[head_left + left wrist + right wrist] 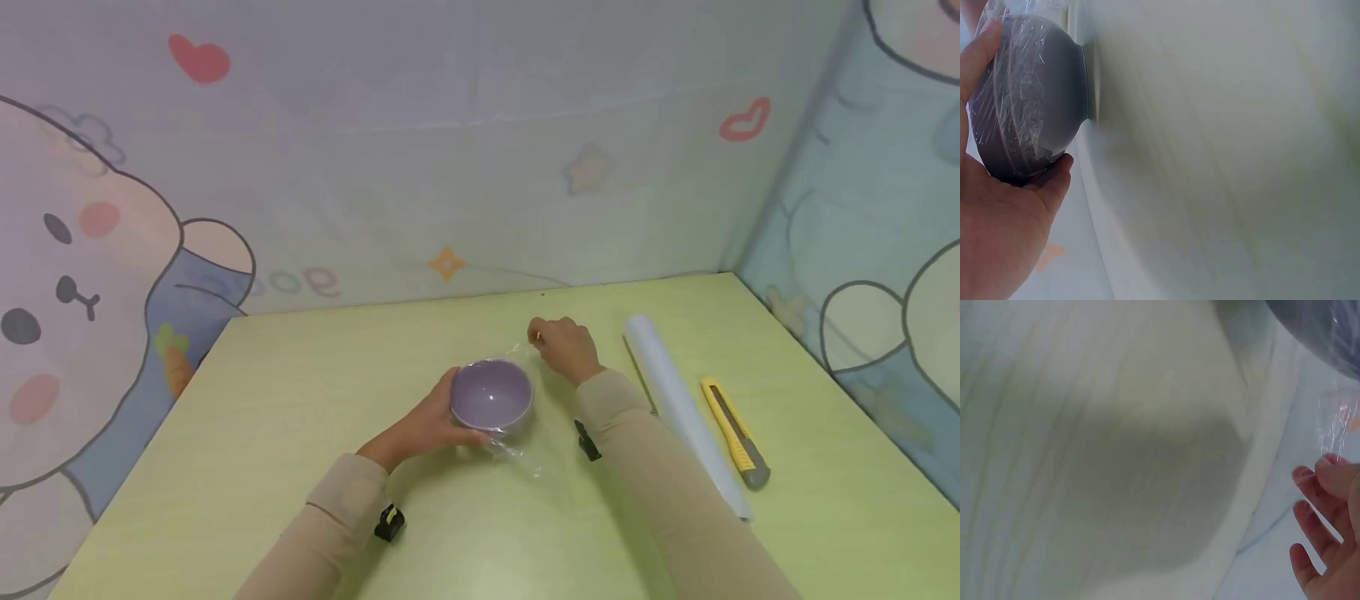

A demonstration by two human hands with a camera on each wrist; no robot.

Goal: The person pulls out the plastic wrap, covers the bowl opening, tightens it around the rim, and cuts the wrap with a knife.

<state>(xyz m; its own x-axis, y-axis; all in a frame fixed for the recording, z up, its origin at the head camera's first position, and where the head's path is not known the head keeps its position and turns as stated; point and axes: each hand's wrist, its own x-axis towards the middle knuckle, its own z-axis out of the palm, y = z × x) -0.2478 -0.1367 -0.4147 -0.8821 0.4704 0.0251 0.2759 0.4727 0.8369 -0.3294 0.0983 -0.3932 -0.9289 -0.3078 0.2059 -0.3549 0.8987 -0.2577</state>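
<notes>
A small purple bowl (491, 397) stands upright on the table, clear plastic wrap (1025, 81) clinging in creases to its side. My left hand (433, 421) grips the bowl from the left, thumb at the near side and fingers round the far side. To the right of the bowl, my right hand (564, 343) pinches a corner of the wrap between thumb and forefinger, its other fingers loosely bent in the right wrist view. From those fingertips the pulled film (1338, 422) runs to the bowl. Another loose flap of wrap lies at the bowl's near right.
A white roll (686, 412) lies slantwise on the table to the right, partly behind the right sleeve. Beyond it is a yellow utility knife (735, 433). A printed cloth wall (480, 167) borders the table's back, with more printed cloth at both sides.
</notes>
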